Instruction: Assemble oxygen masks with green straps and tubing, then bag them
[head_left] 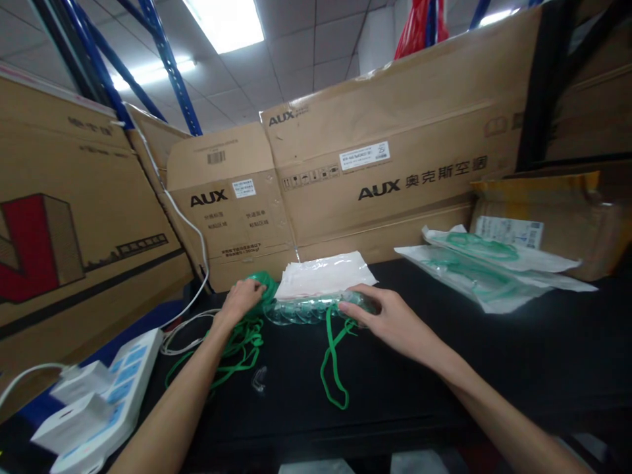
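A row of nested clear, green-tinted plastic cups or masks (306,311) lies across the black table (385,401). At its right end, my right hand (388,319) has its thumb and fingers closed round the last pieces. A green strap (333,368) hangs in a loop from that end onto the table. My left hand (241,299) is at the left end, its fingers curled against a green translucent piece (264,283). Tangled green straps (247,345) lie beneath and beside it. White pouches (326,273) are stacked just behind the row.
At the right, white-and-clear packets (484,266) with green contents lie before a taped carton (592,230). A power strip (123,388) and white cable (200,329) occupy the left. Small clear scraps (259,379) lie at front. Large cardboard panels (385,151) stand behind.
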`<state>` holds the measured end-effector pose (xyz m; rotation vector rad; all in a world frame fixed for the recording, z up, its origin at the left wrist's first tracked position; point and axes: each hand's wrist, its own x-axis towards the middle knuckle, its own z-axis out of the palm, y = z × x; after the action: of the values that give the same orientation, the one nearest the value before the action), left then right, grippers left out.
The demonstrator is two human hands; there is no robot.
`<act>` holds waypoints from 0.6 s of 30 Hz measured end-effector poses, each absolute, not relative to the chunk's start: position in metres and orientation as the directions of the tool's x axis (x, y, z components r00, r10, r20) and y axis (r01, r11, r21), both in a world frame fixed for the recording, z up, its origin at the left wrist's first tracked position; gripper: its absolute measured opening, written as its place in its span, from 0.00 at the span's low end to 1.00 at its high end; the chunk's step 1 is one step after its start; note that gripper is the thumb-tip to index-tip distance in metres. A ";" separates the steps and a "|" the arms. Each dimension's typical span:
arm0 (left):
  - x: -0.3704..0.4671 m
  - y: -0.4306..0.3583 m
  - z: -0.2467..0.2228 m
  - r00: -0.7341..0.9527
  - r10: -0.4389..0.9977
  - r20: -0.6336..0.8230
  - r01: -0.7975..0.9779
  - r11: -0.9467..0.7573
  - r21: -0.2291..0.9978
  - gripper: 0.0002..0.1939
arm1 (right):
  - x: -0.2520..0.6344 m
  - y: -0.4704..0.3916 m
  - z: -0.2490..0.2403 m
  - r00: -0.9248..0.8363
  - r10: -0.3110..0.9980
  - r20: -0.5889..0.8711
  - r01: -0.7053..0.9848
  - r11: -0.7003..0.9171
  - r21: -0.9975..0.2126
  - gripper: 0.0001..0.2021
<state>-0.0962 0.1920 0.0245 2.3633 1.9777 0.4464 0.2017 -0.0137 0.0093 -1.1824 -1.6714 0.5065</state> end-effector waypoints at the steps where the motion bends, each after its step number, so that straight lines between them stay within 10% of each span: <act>1: -0.100 0.194 0.025 0.146 0.967 0.210 0.950 -0.196 0.244 0.15 | 0.202 -0.014 0.010 -0.041 0.877 0.478 0.461 0.441 -0.770 0.18; 18: -0.126 0.208 0.043 -0.085 0.946 0.312 0.602 -0.200 0.773 0.38 | 0.202 -0.016 0.011 -0.079 0.881 0.467 0.474 0.445 -0.760 0.17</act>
<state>-0.1262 0.2079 0.0435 1.8037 1.6748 1.1958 0.2024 -0.0160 0.0114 -1.1762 -1.7163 0.5198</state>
